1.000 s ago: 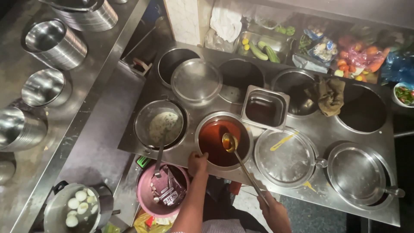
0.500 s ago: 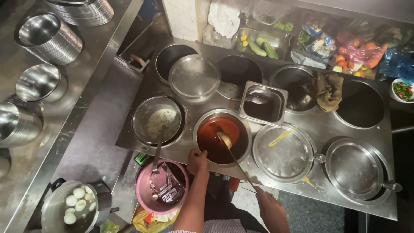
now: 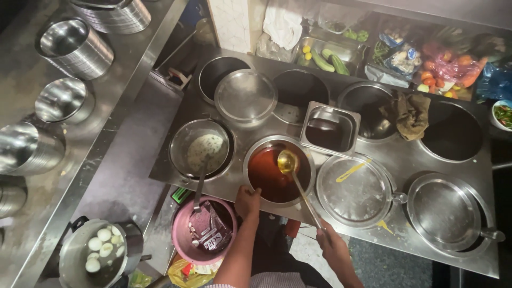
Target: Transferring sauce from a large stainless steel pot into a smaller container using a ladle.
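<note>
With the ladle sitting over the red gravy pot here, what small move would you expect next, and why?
Probably a short dip and stir. The right hand grips the handle end of the ladle, whose bowl sits just above the red gravy pot holding yellowish liquid. The left hand rests on the pot's near rim, apparently steadying it, which suits working the gravy in place rather than carrying it away.

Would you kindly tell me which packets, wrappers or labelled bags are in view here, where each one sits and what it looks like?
Dark maroon foil packets: crumpled, with pale print, lying in the pink round plastic bowl below the counter, near the left hand.
Clear plastic bag with a blue label: top shelf, among the vegetables.
Pink-tinted plastic bag of red and orange vegetables: top right.
Blue plastic bag: far right edge.
Yellow plastic bag: bottom edge, under the bowl.
</note>
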